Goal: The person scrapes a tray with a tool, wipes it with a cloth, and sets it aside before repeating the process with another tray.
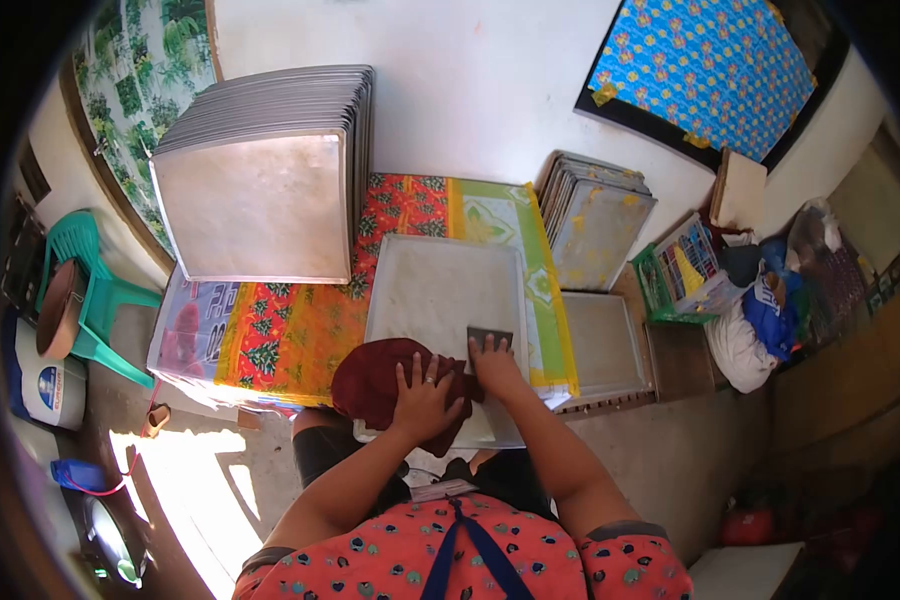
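Observation:
A metal tray (440,285) lies flat on a table with a patterned cover. On the tray's near left part, my left hand (427,402) rests with fingers spread on a bunched dark red cloth (375,380). My right hand (495,365) presses a small flat grey scraper-like piece (490,335) against the tray, its fingers over the near edge of the piece. Part of the cloth reaches under or beside my right hand.
Many trays (255,210) stand stacked on edge at the table's left. More trays (600,225) lean against the wall at the right, above another flat tray (602,345). A green chair (95,300) stands left; a green crate (670,280) and bags are right.

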Action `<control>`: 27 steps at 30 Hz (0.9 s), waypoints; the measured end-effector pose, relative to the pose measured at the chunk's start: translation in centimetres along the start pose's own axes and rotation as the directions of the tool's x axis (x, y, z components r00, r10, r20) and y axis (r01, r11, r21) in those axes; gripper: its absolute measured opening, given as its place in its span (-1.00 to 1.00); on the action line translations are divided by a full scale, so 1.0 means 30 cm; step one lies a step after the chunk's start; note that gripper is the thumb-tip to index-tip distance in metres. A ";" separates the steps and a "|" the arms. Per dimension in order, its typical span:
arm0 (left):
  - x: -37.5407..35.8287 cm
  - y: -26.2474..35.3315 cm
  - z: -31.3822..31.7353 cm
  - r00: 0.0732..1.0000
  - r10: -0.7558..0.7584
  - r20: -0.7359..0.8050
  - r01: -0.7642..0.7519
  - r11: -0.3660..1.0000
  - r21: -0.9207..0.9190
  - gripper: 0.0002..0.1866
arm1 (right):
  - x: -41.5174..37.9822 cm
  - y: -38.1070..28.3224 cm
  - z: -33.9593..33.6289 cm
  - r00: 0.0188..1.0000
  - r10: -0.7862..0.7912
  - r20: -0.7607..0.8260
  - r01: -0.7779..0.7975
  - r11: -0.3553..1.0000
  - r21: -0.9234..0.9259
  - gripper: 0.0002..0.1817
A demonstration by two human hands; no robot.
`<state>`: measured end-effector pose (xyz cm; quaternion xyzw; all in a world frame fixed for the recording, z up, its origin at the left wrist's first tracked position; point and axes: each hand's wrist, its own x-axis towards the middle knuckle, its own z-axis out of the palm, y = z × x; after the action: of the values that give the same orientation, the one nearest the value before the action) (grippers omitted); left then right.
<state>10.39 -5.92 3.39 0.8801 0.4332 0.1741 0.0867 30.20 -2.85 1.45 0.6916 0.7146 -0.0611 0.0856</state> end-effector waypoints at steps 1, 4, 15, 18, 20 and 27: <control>0.000 0.001 -0.005 1.000 0.002 -0.001 -0.002 1.000 0.008 -0.40 | 0.026 0.028 -0.001 0.999 0.014 -0.040 -0.013 1.000 0.019 -0.44; -0.003 -0.007 0.011 0.998 0.031 -0.045 -0.032 0.999 -0.013 -0.40 | 0.093 0.067 -0.077 0.992 0.120 0.036 -0.122 0.991 0.053 -0.43; -0.018 -0.010 0.015 0.999 0.029 -0.044 -0.029 1.000 -0.003 -0.43 | -0.263 -0.033 -0.008 0.995 -0.096 0.001 0.096 0.995 0.028 -0.44; -0.004 -0.032 0.019 0.999 0.038 -0.031 -0.039 0.999 -0.022 -0.43 | -0.329 0.008 0.010 0.990 -0.124 -0.062 0.125 0.992 0.005 -0.39; 0.027 -0.072 0.021 1.000 0.014 -0.027 -0.015 1.000 -0.026 -0.43 | -0.360 0.037 0.044 0.979 -0.143 -0.149 0.144 0.990 -0.001 -0.38; 0.358 -0.209 0.035 0.970 -0.241 -0.036 0.243 0.968 0.065 -0.41 | -0.387 0.065 0.085 0.965 -0.127 -0.232 0.158 0.980 0.122 -0.44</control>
<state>12.25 6.41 3.00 0.8206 0.5443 0.1592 0.0710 32.58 -14.66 1.42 0.6451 0.7616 -0.0388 -0.0480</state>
